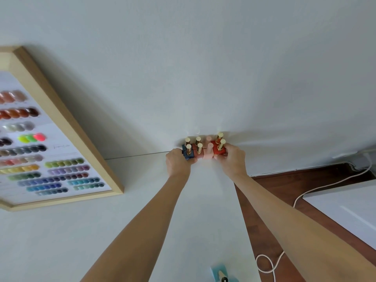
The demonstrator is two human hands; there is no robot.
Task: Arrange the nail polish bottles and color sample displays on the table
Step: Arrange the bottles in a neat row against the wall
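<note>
Several square nail polish bottles [204, 150] with gold or pink caps stand in a tight block at the far edge of the white table [142, 210], against the wall. The block runs from a blue bottle [186, 154] on the left to red ones [220, 150] on the right. My left hand [178, 162] presses the block's left side at the blue bottle. My right hand [234, 159] presses the right side at the red bottles. A wood-framed colour sample display [50, 151] leans on the wall at the left.
A teal-handled object [222, 274] lies at the table's near edge. Right of the table is wooden floor [284, 190] with a white cable [325, 186] and a white cabinet or board [350, 204].
</note>
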